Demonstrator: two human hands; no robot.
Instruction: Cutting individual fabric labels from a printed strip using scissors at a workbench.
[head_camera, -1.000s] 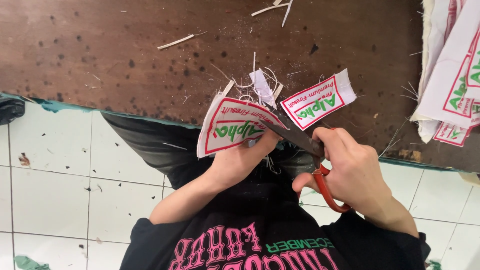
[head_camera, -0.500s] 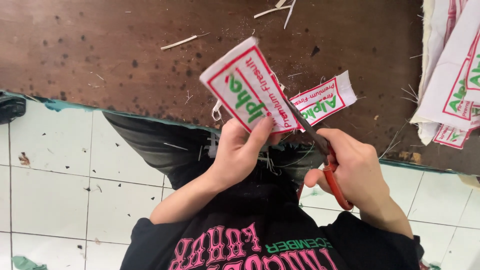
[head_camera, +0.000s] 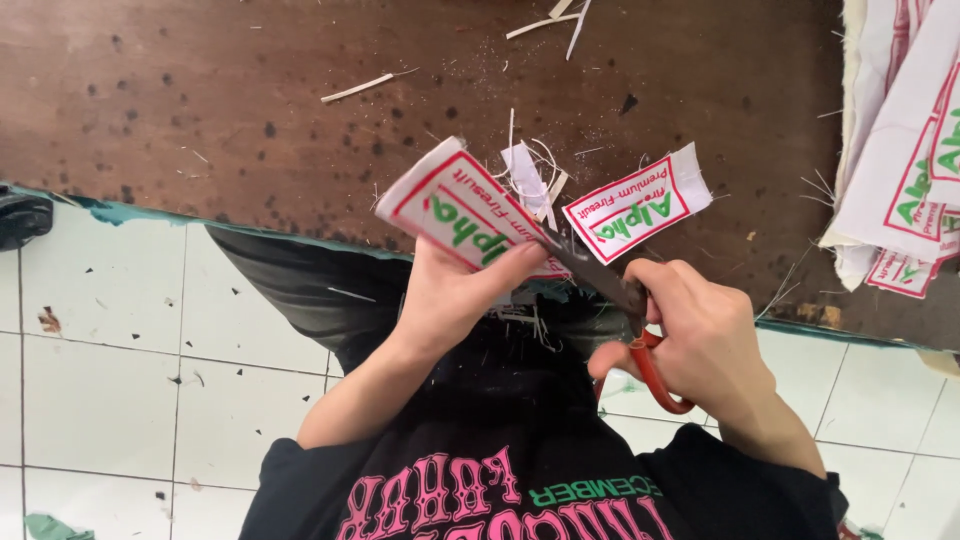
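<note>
Left hand (head_camera: 450, 300) pinches a white printed fabric label (head_camera: 455, 210) above the dark wooden tabletop (head_camera: 200, 90) edge; right hand (head_camera: 700, 340) fingers grip red-handled scissors (head_camera: 620, 310), blades at the label's edge

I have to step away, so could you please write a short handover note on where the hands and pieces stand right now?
Left hand: holds a white label with red border over the table edge.
Right hand: grips the red-handled scissors, blades at the label's lower edge.
Done: one cut label lies on the brown table, amid trimmings.
Left: a stack of uncut printed fabric at the right.
</note>
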